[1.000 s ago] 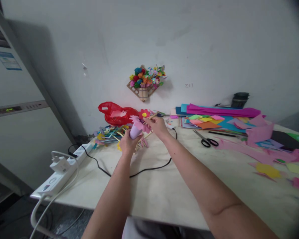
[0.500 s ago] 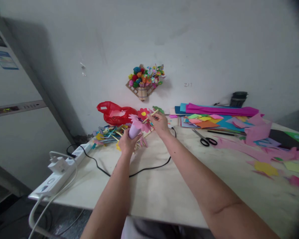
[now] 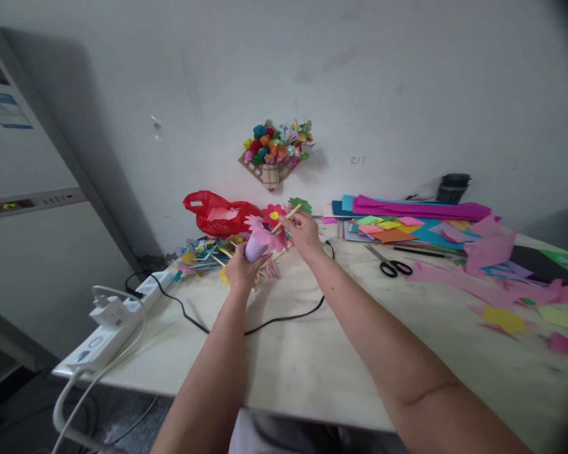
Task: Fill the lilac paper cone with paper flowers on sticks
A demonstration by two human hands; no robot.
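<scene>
Dim, greyish light — soft shadow on wall at left — right corners darkened, blurry.

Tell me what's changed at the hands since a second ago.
The right hand has moved slightly to the right, and the pale stick it holds shows more length and slants more steeply. A green flower shape has come into view beside the stick's upper end. The left hand still grips the purple cup, and the scissors lie where they were.

Scissors right of paper tube
</scene>
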